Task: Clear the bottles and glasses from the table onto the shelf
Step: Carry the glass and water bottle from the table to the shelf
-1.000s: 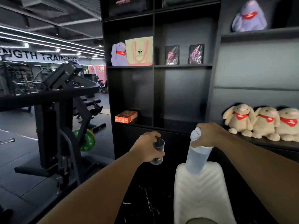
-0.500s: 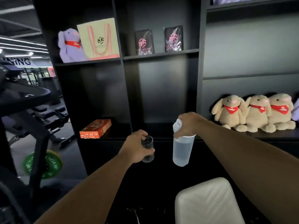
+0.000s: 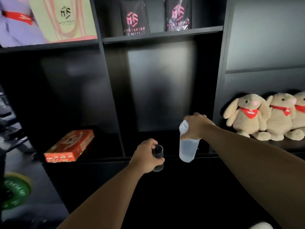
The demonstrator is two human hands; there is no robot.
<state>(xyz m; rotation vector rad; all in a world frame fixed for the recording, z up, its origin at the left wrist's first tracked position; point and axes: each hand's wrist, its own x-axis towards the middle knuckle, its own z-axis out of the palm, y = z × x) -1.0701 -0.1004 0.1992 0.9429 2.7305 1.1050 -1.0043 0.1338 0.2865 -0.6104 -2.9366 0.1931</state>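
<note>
Bottle and glass are held in closed fingers, by right hand and left hand, before the shelf; the carrying step seems nearly done, and level, upright setting-down is called for.

Clear cylindrical drinking glass, upright, held left. Translucent pale-blue plastic bottle, white cap, upright, held right, before black shelf.
</note>
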